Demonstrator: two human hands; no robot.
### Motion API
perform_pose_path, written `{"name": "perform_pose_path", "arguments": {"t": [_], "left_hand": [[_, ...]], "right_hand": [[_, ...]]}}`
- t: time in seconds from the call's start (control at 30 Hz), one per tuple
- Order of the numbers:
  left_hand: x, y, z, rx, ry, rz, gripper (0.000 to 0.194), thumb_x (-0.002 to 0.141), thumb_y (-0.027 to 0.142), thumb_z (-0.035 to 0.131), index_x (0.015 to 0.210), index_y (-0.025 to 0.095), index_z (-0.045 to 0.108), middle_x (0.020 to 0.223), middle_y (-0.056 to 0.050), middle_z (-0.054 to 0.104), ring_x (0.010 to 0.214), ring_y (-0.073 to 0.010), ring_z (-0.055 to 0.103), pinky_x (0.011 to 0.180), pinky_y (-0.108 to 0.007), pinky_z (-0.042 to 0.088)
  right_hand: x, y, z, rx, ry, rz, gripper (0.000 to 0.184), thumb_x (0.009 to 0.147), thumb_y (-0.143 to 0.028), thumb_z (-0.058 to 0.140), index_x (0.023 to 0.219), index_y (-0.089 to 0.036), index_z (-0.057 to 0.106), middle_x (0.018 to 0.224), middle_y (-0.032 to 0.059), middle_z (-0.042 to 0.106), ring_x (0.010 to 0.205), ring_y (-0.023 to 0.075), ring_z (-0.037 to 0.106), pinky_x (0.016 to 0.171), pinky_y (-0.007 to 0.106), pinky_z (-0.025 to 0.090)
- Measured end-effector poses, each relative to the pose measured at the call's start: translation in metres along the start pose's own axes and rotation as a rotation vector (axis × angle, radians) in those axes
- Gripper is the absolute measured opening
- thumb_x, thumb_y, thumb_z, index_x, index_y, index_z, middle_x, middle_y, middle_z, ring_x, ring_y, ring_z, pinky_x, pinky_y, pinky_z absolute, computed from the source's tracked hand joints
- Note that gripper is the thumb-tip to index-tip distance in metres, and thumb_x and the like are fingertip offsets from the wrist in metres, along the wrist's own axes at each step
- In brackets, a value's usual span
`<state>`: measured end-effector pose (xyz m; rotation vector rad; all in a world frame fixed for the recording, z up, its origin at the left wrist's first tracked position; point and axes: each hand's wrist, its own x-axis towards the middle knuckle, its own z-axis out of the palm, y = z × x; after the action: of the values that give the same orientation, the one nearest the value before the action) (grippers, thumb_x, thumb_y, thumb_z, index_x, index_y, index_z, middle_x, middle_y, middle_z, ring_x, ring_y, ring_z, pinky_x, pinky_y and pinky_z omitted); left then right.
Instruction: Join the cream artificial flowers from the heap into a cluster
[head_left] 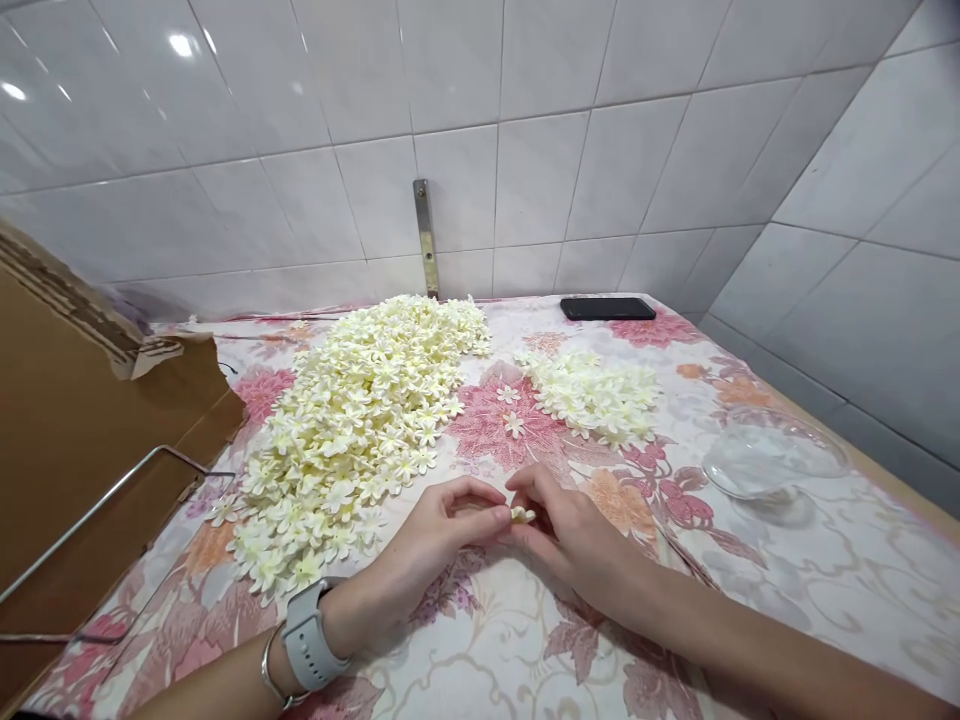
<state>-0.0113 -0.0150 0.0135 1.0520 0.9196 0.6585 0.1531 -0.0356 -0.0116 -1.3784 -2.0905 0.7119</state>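
Observation:
Over the flowered tablecloth (487,650), my left hand (450,530) and my right hand (570,530) meet at the fingertips. Both are closed in a pinch around a small pale artificial flower (522,515), which shows between the left thumb and the right fingers. Part of this flower is hidden by the fingers. Left of my hands spreads a large heap of cream-yellow flowers (360,420). A smaller, whiter pile of flowers (600,395) lies beyond my right hand. Between the heaps rest two single flowers, a nearer one (514,425) and a farther one (508,394).
A black phone (607,308) lies at the back edge by the tiled wall (525,190). To the right is a clear dish (772,460) with whitish contents. A cardboard box (97,420) and a bent metal wire (97,505) stand at left. A metal strip (425,235) is on the wall.

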Motion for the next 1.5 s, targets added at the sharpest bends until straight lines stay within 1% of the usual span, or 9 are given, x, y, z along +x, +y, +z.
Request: {"name": "perform_pose_path", "arguments": {"t": [0.17,0.37,0.7,0.87,0.93,1.03,1.1,1.23,1.5], "left_hand": [[0.001,-0.001,0.0,0.053,-0.022,-0.052,0.015,0.072,0.025,0.07,0.08,0.013,0.067,0.074,-0.004,0.066,0.068,-0.0134,0.06,0.065,-0.023,0.044],[0.005,-0.006,-0.003,0.037,0.043,-0.05,0.017,0.072,0.026,0.07,0.08,0.012,0.063,0.068,-0.003,0.064,0.063,-0.0132,0.061,0.062,-0.023,0.046],[0.007,-0.007,-0.002,0.004,0.09,-0.041,0.025,0.066,0.018,0.072,0.088,0.014,0.062,0.067,0.001,0.06,0.064,-0.0115,0.058,0.066,-0.024,0.047],[0.01,-0.009,-0.004,0.116,0.122,0.006,0.023,0.063,0.017,0.072,0.082,0.015,0.06,0.066,0.002,0.06,0.061,-0.0109,0.057,0.06,-0.022,0.043],[0.01,-0.008,-0.003,0.125,0.132,-0.007,0.024,0.062,0.02,0.072,0.082,0.015,0.06,0.065,0.003,0.058,0.059,-0.01,0.055,0.059,-0.021,0.042],[0.009,-0.006,-0.001,0.131,0.137,-0.017,0.024,0.062,0.019,0.073,0.081,0.015,0.06,0.064,0.003,0.058,0.058,-0.0091,0.054,0.059,-0.021,0.041],[0.008,-0.006,-0.001,0.135,0.13,-0.012,0.024,0.061,0.019,0.072,0.081,0.015,0.059,0.063,0.003,0.058,0.058,-0.009,0.054,0.059,-0.02,0.041],[0.008,-0.008,-0.001,0.135,0.12,0.002,0.025,0.06,0.02,0.074,0.079,0.015,0.059,0.063,0.004,0.058,0.057,-0.009,0.054,0.057,-0.02,0.041],[0.011,-0.017,-0.005,0.116,0.12,0.017,0.027,0.06,0.023,0.075,0.081,0.016,0.06,0.066,0.003,0.059,0.057,-0.0099,0.056,0.058,-0.022,0.043]], "right_hand": [[-0.003,-0.003,-0.001,-0.059,-0.028,-0.069,0.009,0.083,-0.017,0.056,0.077,-0.018,0.05,0.069,0.0003,0.063,0.058,0.0144,0.058,0.052,0.023,0.042],[-0.008,-0.004,0.004,-0.22,0.006,-0.191,0.014,0.082,-0.014,0.059,0.096,-0.013,0.057,0.081,0.0095,0.064,0.071,0.0242,0.06,0.059,0.034,0.046],[-0.006,-0.007,0.006,-0.568,0.01,-0.398,0.022,0.086,-0.018,0.058,0.103,-0.004,0.058,0.077,0.0108,0.063,0.067,0.0236,0.061,0.053,0.034,0.051],[-0.004,-0.012,-0.046,-0.625,0.145,-0.433,0.024,0.08,-0.025,0.066,0.1,-0.011,0.062,0.1,0.0145,0.065,0.09,0.0273,0.06,0.071,0.038,0.052],[-0.012,-0.006,-0.087,-0.712,0.401,-0.382,0.014,0.089,-0.022,0.054,0.094,-0.013,0.064,0.104,0.0147,0.064,0.096,0.0258,0.059,0.08,0.041,0.048],[-0.033,0.015,-0.144,-0.893,0.701,-0.068,0.044,0.092,-0.048,0.037,0.078,-0.02,0.068,0.108,0.0122,0.064,0.112,0.034,0.048,0.085,0.055,0.038],[-0.046,0.033,-0.167,-0.999,0.681,0.153,0.06,0.089,-0.058,0.028,0.071,-0.021,0.071,0.117,0.0152,0.06,0.121,0.0416,0.038,0.081,0.061,0.032],[-0.053,0.058,-0.177,-0.979,0.316,0.501,0.025,0.076,-0.046,0.055,0.071,-0.032,0.075,0.125,0.0061,0.059,0.125,0.0367,0.035,0.084,0.053,0.029],[-0.036,0.082,-0.166,-0.953,0.14,0.537,0.022,0.07,-0.039,0.053,0.065,-0.035,0.074,0.122,-0.0004,0.063,0.124,0.0333,0.039,0.085,0.047,0.03]]}}
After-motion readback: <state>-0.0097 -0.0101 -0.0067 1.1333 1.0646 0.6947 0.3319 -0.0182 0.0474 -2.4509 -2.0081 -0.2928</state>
